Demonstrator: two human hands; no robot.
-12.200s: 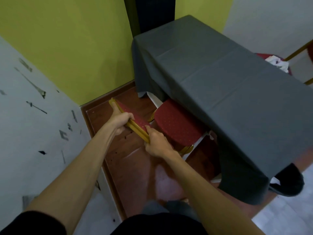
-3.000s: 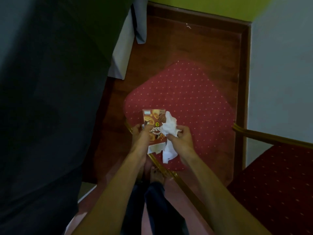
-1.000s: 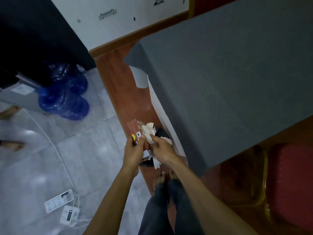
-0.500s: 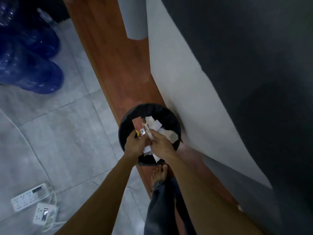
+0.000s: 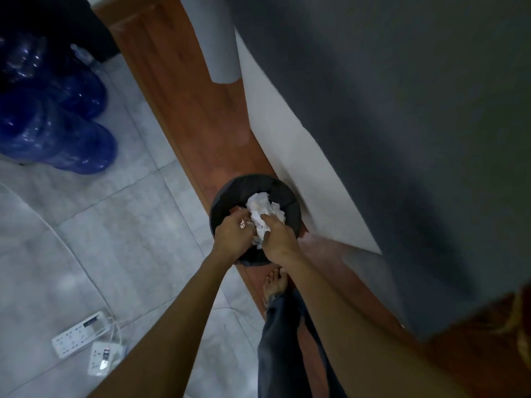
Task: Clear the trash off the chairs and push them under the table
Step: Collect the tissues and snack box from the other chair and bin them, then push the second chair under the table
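A round black trash bin [image 5: 227,196] stands on the floor beside the cloth-covered table [image 5: 402,139]. Both my hands are over its mouth. My right hand [image 5: 278,238] pinches crumpled white paper [image 5: 263,209], which hangs inside the bin opening. My left hand [image 5: 232,235] is curled around a snack box [image 5: 243,224]; only a sliver of the box shows between my fingers. A chair's gold frame [image 5: 520,326] peeks out at the far right under the table's corner.
Blue water bottles [image 5: 57,139] stand at the left on the grey tiles. Two white power strips [image 5: 82,331] with a cable lie near my left forearm. My bare foot [image 5: 275,282] rests on the red-brown wooden strip [image 5: 184,96] just behind the bin.
My hands have sunk lower into the bin's mouth with the paper and the box. The box is now almost hidden behind my left hand.
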